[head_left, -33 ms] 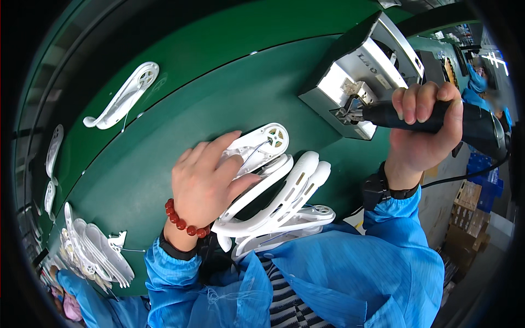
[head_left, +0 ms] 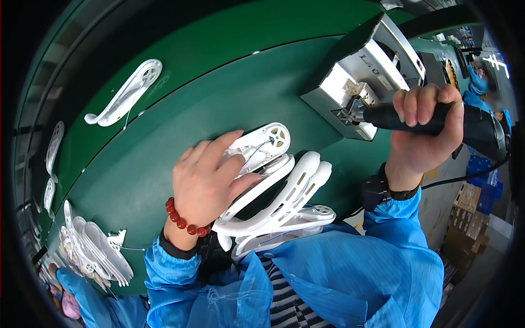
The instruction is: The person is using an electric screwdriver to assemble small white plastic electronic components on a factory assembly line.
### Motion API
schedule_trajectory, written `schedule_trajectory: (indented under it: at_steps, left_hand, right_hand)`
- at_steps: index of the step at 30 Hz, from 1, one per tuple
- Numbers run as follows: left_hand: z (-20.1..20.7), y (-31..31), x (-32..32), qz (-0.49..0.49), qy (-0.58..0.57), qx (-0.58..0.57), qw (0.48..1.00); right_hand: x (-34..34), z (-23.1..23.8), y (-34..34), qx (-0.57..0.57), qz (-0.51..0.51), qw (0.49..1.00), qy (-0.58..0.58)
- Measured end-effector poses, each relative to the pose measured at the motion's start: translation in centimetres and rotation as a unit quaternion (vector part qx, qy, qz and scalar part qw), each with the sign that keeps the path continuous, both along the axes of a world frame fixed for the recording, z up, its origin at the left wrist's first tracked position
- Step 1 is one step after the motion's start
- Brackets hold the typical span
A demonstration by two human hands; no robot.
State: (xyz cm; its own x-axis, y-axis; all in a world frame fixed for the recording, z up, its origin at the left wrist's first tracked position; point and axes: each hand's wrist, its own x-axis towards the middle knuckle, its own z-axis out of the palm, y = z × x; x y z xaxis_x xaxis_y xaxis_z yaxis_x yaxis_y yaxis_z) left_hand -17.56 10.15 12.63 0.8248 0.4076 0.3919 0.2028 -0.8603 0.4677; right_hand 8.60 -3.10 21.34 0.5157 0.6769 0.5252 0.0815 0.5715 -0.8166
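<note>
Surface: green work surface [head_left: 219, 104], curved by the lens, crossed by a thin raised seam running from lower left to upper right.
Left hand [head_left: 205, 183]: laid palm-down, fingers spread, pressing the top white plastic arm shell [head_left: 257, 150] with its round motor mount; red bead bracelet [head_left: 183, 221] at the wrist.
Stacked shells [head_left: 290, 199]: piled under and just right of that hand, at the near edge of the surface.
Right hand [head_left: 424, 128]: clenched around a black electric screwdriver [head_left: 432, 120], tip at a grey metal box [head_left: 355, 82].
Far left: lone white shell [head_left: 126, 95]; more white parts [head_left: 93, 254] heaped at lower left.
Room: cardboard boxes [head_left: 467, 216] at right; another person in blue beyond, blurred.
</note>
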Motion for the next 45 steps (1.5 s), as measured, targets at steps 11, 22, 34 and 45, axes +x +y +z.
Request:
schedule_trajectory:
  at_steps: [11,22,34,45]
  left_hand:
    - [-0.7,0.3,-0.5,-0.019,-0.012,0.001,1.000]
    - [-1.2,0.4,-0.8,-0.015,-0.027,0.007,0.999]
    - [-1.5,1.2,-1.0,-0.016,-0.149,-0.185,0.971]
    - [-1.4,0.6,-0.4,0.011,-0.126,-0.102,0.987]
  right_hand:
    - [-6.2,-1.6,4.5,0.029,0.208,0.977,0.023]
    - [-9.1,-3.6,6.6,-0.037,0.231,0.970,0.065]
    - [-8.7,-2.9,6.5,0.002,0.249,0.968,0.028]
    - [-9.5,-2.9,6.7,0.010,0.264,0.964,0.041]
